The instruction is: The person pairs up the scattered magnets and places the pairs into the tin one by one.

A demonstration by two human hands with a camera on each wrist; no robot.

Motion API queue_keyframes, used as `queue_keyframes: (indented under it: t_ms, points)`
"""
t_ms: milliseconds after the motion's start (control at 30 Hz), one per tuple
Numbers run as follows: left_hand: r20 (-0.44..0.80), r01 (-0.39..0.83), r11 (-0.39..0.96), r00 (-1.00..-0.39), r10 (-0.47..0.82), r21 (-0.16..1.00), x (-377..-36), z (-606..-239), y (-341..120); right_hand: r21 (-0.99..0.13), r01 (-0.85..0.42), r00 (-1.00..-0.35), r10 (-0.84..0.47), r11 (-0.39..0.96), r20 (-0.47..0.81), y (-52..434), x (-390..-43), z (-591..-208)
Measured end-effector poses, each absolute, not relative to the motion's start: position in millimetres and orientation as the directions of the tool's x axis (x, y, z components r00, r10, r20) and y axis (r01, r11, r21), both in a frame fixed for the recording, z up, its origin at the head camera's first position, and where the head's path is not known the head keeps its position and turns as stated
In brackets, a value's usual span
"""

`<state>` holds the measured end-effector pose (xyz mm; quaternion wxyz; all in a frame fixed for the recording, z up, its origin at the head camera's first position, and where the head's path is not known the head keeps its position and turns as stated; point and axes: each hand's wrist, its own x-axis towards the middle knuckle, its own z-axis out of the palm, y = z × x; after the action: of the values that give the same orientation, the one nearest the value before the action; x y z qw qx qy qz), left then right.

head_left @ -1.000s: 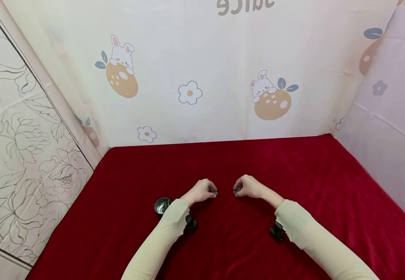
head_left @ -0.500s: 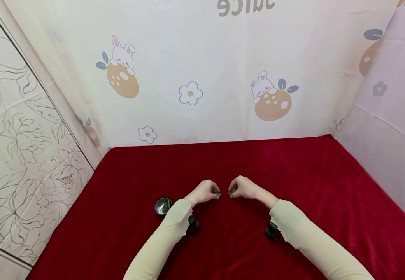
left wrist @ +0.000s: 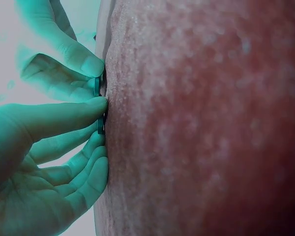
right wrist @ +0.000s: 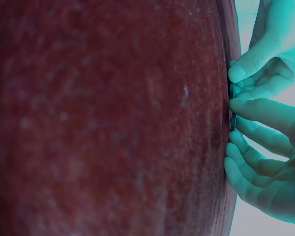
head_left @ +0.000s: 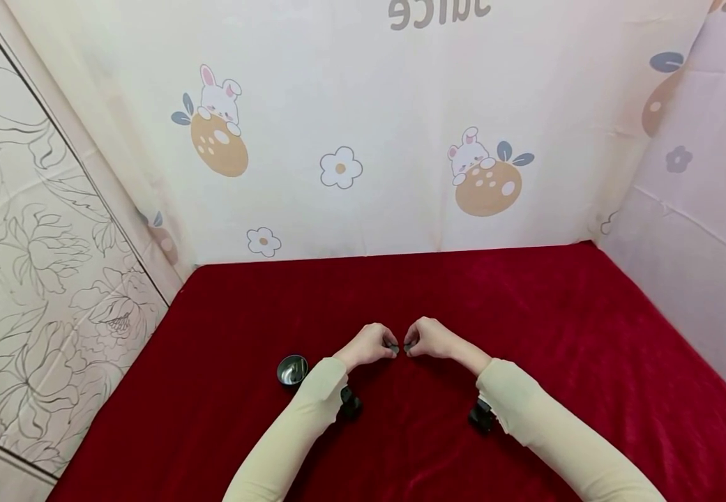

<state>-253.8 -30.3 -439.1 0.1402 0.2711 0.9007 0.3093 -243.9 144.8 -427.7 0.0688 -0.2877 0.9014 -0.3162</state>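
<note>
My left hand point(head_left: 367, 344) pinches a small flat dark grey piece point(head_left: 394, 348) between thumb and fingers, low over the red cloth. Facing it, my right hand point(head_left: 433, 339) pinches a similar dark piece point(head_left: 408, 346). A narrow gap separates the two pieces in the head view. Seen edge-on in the left wrist view, the left piece point(left wrist: 101, 126) is a thin dark strip right at the cloth, much of it behind the thumb. The right wrist view has the right piece point(right wrist: 233, 122) low at the cloth too, partly covered by fingers.
A small dark bowl point(head_left: 291, 370) with a shiny inside stands left of the left forearm, partly behind the sleeve. Red cloth point(head_left: 400, 293) covers the table. Black wrist cameras point(head_left: 481, 416) hang under both wrists. Printed curtains point(head_left: 400, 90) enclose the back and sides.
Both hands have moved toward each other, the right one farther to the left, the left one slightly right. The gap between the two pieces has narrowed. The bowl has stayed put.
</note>
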Motion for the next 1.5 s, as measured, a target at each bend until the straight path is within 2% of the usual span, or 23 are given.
queue_keyframes:
  t_ms: [700,967,1500]
  points:
    - [-0.079,0.396,0.648,-0.813,0.577,0.650,-251.6,-438.2,-31.0,-0.599,-0.483,-0.827,-0.557,0.639,0.073,140.6,-242.0,-430.0]
    - [-0.036,0.389,0.583,-0.811,0.584,0.713,-243.0,-434.2,-51.3,-0.637,-0.456,-0.833,-0.550,0.621,0.061,143.2,-240.3,-429.8]
    - [0.089,0.467,0.506,-0.792,0.603,0.725,-220.8,-423.0,-91.2,-0.674,-0.449,-0.823,-0.565,0.586,0.057,131.9,-240.0,-432.2]
